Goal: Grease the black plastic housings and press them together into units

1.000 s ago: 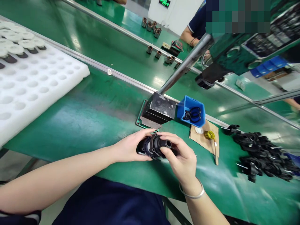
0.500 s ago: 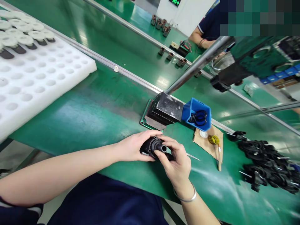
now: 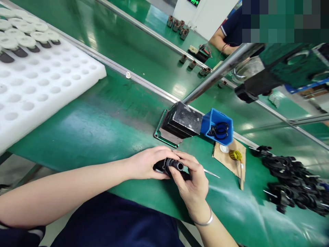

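Between my two hands is a black plastic pump housing [image 3: 169,165] with a round, ribbed end and a short tube pointing right. My left hand [image 3: 151,162] wraps round its left side, thumb and fingers closed on the body. From the right, my right hand [image 3: 192,175] grips the tube end, its thumb below and fingers above. A thin pointed metal tool [image 3: 212,173] sticks out past the right hand; the fingers hide its other end, so I cannot tell whether it is held. The underside of the housing is hidden.
A black press base [image 3: 183,118] stands just beyond my hands, beside a blue bin [image 3: 226,139] of black rings. Cardboard [image 3: 226,159] carries a yellow-wrapped brush [image 3: 235,155]. Black parts [image 3: 290,178] pile up right; a white foam tray [image 3: 84,80] lies left. A co-worker's arm [image 3: 221,41] shows behind.
The housing has tilted, so its tube points more to the right and its round face shows less. Both hands keep their grip. The view has shifted slightly.
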### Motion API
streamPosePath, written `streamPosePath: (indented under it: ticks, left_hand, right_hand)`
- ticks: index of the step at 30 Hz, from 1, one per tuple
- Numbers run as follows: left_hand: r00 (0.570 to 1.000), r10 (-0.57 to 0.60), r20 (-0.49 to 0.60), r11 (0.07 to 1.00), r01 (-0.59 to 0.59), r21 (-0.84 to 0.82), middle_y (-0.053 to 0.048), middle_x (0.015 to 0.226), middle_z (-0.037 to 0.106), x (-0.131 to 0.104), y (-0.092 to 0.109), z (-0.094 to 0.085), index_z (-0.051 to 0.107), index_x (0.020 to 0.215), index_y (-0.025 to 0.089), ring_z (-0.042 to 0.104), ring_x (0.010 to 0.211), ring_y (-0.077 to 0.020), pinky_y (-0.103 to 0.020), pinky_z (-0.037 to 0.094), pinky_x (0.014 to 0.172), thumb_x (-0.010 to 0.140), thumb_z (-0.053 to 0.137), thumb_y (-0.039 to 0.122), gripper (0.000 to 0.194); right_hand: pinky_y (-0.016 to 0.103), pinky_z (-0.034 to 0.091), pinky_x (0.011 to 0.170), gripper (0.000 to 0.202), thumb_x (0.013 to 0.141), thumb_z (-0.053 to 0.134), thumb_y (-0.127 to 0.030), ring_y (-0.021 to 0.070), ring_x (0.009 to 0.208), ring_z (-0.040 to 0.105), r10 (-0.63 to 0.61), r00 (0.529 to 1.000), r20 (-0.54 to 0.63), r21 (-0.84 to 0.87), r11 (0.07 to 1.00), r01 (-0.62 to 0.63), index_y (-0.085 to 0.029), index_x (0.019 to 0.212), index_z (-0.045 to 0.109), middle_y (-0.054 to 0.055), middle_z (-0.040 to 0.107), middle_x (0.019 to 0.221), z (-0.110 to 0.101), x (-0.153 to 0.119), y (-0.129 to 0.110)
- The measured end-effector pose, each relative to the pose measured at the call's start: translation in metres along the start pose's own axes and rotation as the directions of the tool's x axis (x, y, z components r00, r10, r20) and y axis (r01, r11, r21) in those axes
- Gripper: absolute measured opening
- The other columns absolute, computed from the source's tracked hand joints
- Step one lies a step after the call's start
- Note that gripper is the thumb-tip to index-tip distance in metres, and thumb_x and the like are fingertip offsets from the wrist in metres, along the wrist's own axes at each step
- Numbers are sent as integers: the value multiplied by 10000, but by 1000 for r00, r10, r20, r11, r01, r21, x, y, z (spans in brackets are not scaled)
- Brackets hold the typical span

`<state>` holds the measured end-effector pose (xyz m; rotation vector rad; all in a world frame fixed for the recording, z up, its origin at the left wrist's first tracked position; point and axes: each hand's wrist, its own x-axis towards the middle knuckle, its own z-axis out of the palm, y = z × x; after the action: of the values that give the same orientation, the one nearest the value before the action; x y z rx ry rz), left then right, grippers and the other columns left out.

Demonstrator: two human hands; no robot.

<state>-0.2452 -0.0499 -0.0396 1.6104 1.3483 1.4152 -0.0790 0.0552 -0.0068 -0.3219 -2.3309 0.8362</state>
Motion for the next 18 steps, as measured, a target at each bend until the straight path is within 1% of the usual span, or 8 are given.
streamPosePath:
  ticks: [6,14,16,18]
  left_hand:
    - [999,31,15,999,-32,27,-91,1224,635,0,-6,3,521,1263,252,611,1180,-248,-397,480,1035,802,750,294,516]
    - [996,93,15,993,-93,66,-103,1136,674,5,-4,-2,556,1223,213,636,1128,-254,-385,509,992,783,763,314,497]
    - [994,110,14,991,-110,71,-108,1129,678,5,-4,-2,560,1218,206,638,1118,-255,-383,514,982,778,766,317,497]
    - [994,112,14,990,-112,85,-105,1122,681,5,-4,-2,563,1211,207,643,1096,-251,-381,519,969,770,775,327,504]
  right_hand:
    - [466,584,915,334,840,688,-129,226,1086,675,-1,1000,-26,21,1000,2,-224,1116,525,101,660,1141,3,0,1]
    - [440,569,904,323,848,663,-132,214,1070,659,-44,998,-51,30,999,45,-224,1125,525,94,651,1124,7,0,4]
    - [429,564,898,302,860,654,-156,214,1061,651,-40,998,-38,18,999,41,-224,1124,525,96,650,1114,6,1,5]
    - [427,550,916,263,891,629,-214,217,1076,638,-24,1000,3,24,999,24,-220,1132,525,103,642,1124,3,1,6]
